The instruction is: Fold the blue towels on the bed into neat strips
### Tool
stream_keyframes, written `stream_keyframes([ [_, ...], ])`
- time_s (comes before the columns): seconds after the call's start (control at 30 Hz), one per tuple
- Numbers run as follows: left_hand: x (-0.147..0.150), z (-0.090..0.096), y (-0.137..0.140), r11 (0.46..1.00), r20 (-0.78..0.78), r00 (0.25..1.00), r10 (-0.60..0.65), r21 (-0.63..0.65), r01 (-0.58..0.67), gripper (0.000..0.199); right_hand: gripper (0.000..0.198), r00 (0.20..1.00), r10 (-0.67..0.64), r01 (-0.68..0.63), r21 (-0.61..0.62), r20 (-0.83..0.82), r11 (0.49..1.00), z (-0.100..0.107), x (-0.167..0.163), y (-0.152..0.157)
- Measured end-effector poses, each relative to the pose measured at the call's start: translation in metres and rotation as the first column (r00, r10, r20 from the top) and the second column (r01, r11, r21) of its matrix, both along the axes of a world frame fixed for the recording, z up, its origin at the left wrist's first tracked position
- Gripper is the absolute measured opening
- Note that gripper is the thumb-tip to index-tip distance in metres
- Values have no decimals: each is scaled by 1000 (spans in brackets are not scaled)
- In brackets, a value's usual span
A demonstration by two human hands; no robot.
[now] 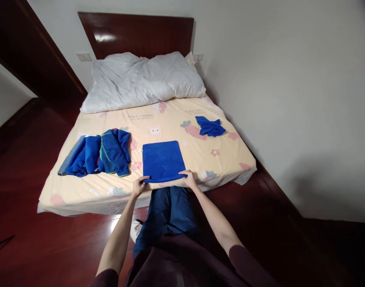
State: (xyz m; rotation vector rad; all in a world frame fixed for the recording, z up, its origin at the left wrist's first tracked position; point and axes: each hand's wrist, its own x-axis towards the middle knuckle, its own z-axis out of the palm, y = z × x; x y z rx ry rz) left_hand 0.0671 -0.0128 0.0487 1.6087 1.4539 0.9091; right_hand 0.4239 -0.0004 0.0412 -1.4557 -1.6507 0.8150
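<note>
A blue towel [163,159] lies flat on the bed, close to its front edge, with a small white tag on its left side. My left hand [138,185] pinches the towel's near left corner. At the near right corner, my right hand [188,178] grips the cloth between thumb and fingers. The near edge looks slightly lifted or curled between both hands. To the left sits a row of rolled or folded blue cloths [93,154], one with green trim. A crumpled blue cloth [211,126] rests farther back on the right.
The bed [81,195] has a cream sheet printed with carrots and flowers. A white quilt [146,81] is bunched against the dark wooden headboard [146,36]. A wall [290,99] runs along the right, and dark red floor [27,167] surrounds the bed.
</note>
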Motion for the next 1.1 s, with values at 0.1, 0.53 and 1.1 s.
stream_keyframes([
  [0.1,3,2,0,997,-6,997,80,-23,-80,32,47,999,-8,7,-21,-51,1000,1,2,1],
  [0.53,9,10,-10,985,109,979,173,-35,-170,41,29,944,-199,186,-77,-262,980,7,3,-5],
  [1.1,-1,-12,-6,971,51,971,234,43,-236,41,46,905,-167,80,-228,-392,970,-19,16,4],
])
